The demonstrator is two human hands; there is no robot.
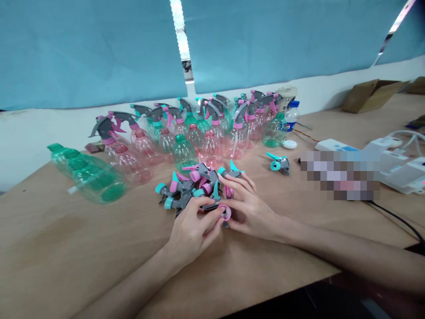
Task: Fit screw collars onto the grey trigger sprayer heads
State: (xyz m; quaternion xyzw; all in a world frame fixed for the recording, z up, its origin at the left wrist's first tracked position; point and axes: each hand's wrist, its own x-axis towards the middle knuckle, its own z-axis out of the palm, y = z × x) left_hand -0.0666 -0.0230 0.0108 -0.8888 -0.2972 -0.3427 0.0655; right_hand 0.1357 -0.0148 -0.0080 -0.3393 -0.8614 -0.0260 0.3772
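Note:
Between my hands is a spray trigger head with a pink collar (227, 212), its round opening facing up toward me. My left hand (192, 228) pinches at the collar's opening with thumb and fingertips; whether a small part is between them is hidden. From the other side, my right hand (252, 208) grips the same trigger head with thumb and index finger, its other fingers stretched over the pile. Just beyond lies a heap of grey trigger heads (184, 188) with pink and turquoise collars. One loose turquoise and grey trigger head (280, 164) lies to the right.
Behind the heap stand several pink bottles (210, 146) and green bottles (184, 153), many fitted with trigger heads. Green bottles (99, 184) lie at left. A labelled drink bottle (292, 116), white lid (290, 144), clear plastic containers (393, 161), black cable (398, 217) and cardboard box (370, 95) occupy the right.

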